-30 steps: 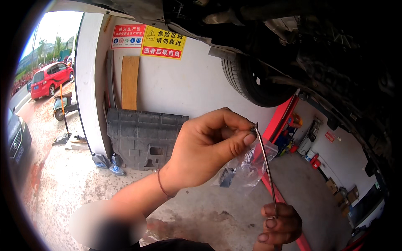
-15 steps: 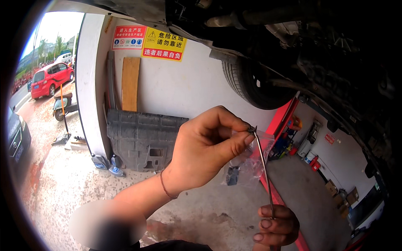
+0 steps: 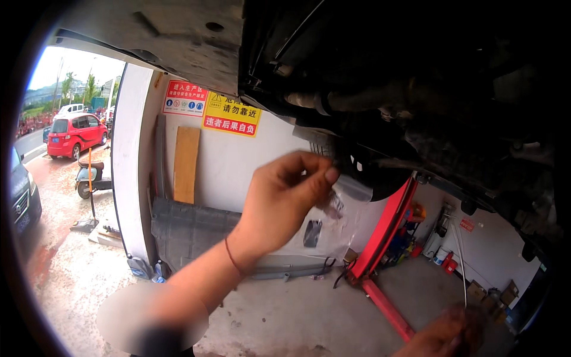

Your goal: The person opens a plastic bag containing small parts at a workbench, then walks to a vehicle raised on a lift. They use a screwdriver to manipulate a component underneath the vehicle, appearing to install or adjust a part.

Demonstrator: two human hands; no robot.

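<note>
My left hand [image 3: 282, 205], closed in a pinch, holds a clear plastic bag [image 3: 348, 235] by its top, below the raised car. A small dark piece [image 3: 312, 233] shows through the hanging bag. Whether anything else sits between thumb and fingertip cannot be made out now. At the lower right, my right hand [image 3: 452, 334] is blurred but closed around the lower end of a thin metal rod [image 3: 464, 271], which points upward. The rod is now well apart from the left hand and the bag.
Overhead is the car's dark underside [image 3: 369, 95] with a wheel [image 3: 380, 178]. A red lift post [image 3: 383, 232] and its arm [image 3: 386, 309] stand beyond my hands. A black undertray panel [image 3: 184, 232] leans on the wall near a wooden board [image 3: 187, 166]. Outside, a red car [image 3: 77, 135] and scooter [image 3: 92, 175] are parked.
My right hand has drawn the rod's tip away from my left fingertips, down and to the right. The left hand with the bag has shifted slightly left. The view has tilted upward.
</note>
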